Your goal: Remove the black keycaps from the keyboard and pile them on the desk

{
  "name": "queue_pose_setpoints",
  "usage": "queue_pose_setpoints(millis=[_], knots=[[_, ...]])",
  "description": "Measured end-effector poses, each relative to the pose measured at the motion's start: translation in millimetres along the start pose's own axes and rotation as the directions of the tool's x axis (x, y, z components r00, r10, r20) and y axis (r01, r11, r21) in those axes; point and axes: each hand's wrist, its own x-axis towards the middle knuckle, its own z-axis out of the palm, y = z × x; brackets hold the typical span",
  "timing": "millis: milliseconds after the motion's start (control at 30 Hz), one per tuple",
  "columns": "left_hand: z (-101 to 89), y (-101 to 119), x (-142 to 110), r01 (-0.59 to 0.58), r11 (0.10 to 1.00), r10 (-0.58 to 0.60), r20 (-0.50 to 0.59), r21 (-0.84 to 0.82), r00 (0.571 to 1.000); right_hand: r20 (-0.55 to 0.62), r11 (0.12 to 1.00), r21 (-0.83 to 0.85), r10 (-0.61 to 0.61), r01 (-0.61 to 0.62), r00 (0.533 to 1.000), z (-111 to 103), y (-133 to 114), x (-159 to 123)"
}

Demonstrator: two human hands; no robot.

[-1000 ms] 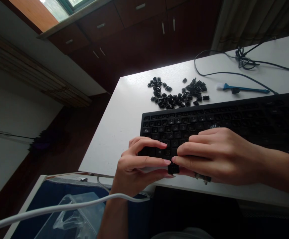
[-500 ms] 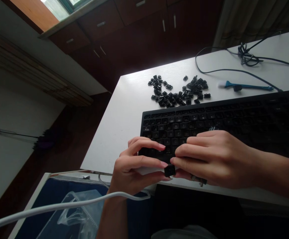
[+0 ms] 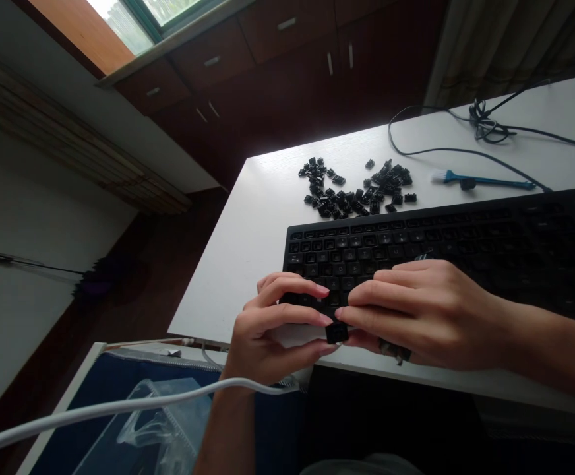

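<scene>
A small black keycap (image 3: 337, 332) is held just past the keyboard's front edge, over the table's near side. My left hand (image 3: 268, 333) pinches it between thumb and forefinger from the left. From the right, my right hand (image 3: 416, 316) closes its thumb and forefinger on the same keycap. A small, partly metallic object (image 3: 392, 351) shows under my right hand's fingers; its kind is unclear. Beneath both hands lies the black keyboard (image 3: 391, 231), with keycaps on some positions and bare sockets at others. My right hand hides part of it.
Loose black keycaps (image 3: 347, 198) lie heaped behind the keyboard on the white table (image 3: 228, 251). A blue brush (image 3: 490, 181) with another keycap against it and a black cable (image 3: 490, 122) are at the right. A white cable (image 3: 144, 402) crosses the lower left.
The camera view has shifted slightly, so the table and cupboards sit a little lower. Both hands keep hold of the keycap, which has tilted slightly between the fingers.
</scene>
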Motion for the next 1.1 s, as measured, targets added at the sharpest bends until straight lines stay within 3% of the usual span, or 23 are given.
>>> queue_pose_setpoints(millis=[133,267,400,533,633,733,900,1000,1100], knots=[[-2.9,7.2,9.4,-0.007,0.998,0.005,0.034,0.068,0.999,-0.020,1.000,0.006,0.004,-0.003,1.000,-1.4,2.2,2.2],[-6.3,20.2,43.9,-0.039,0.982,0.023,0.088,0.182,0.996,-0.001,0.999,-0.035,0.030,-0.030,1.000,-24.7,13.7,3.9],[4.6,32.7,98.1,0.003,1.000,-0.002,0.087,-0.019,0.996,-0.074,0.978,-0.091,0.179,-0.186,0.981,-67.9,24.1,0.6],[30.0,41.1,144.9,-0.042,0.973,0.063,0.086,-0.229,0.994,-0.279,0.901,-0.117,0.375,-0.419,0.884,-98.2,21.7,-14.8],[48.0,45.2,162.4,-0.082,0.965,0.118,0.134,-0.248,0.984,-0.380,0.833,-0.090,0.478,-0.546,0.792,-103.0,16.1,-32.3],[59.4,45.7,165.6,-0.107,0.963,0.164,0.225,-0.245,0.960,-0.413,0.804,-0.046,0.525,-0.593,0.744,-99.4,11.5,-47.4],[67.2,37.4,158.7,0.026,0.946,0.105,0.383,-0.323,0.918,-0.338,0.825,-0.093,0.501,-0.558,0.797,-92.8,5.2,-55.4],[69.7,30.2,154.9,0.158,0.883,0.052,0.428,-0.441,0.902,-0.318,0.842,-0.122,0.469,-0.526,0.824,-88.7,3.3,-52.9],[68.7,24.6,151.2,0.218,0.824,0.057,0.460,-0.523,0.886,-0.305,0.853,-0.123,0.453,-0.507,0.837,-83.7,3.8,-51.6]])
